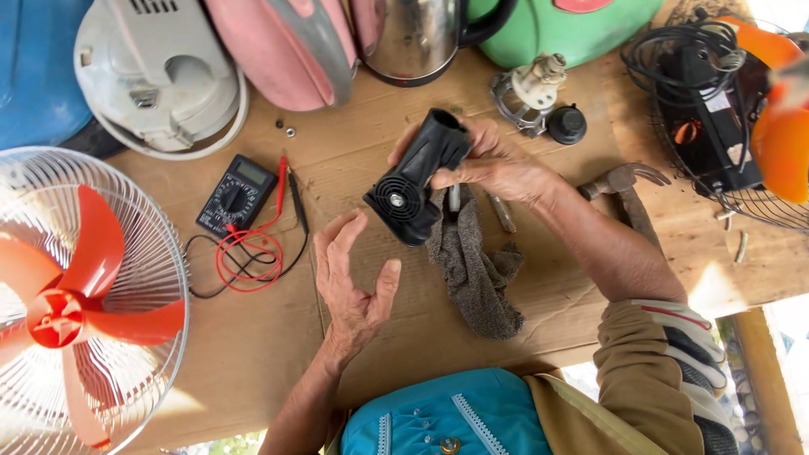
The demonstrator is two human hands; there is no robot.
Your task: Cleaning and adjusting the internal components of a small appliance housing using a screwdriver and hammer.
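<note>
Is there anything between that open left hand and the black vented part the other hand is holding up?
Nothing visible. The left hand is open just below the black vented housing, which the right hand grips; only bare air separates them. The grey rag lies off to the side.

You see one view only, from a camera on your head, looking almost straight down at the wooden table point(539, 286) from close above. Your forearms enter from the bottom edge, and your hands sit near the middle of the frame.
</note>
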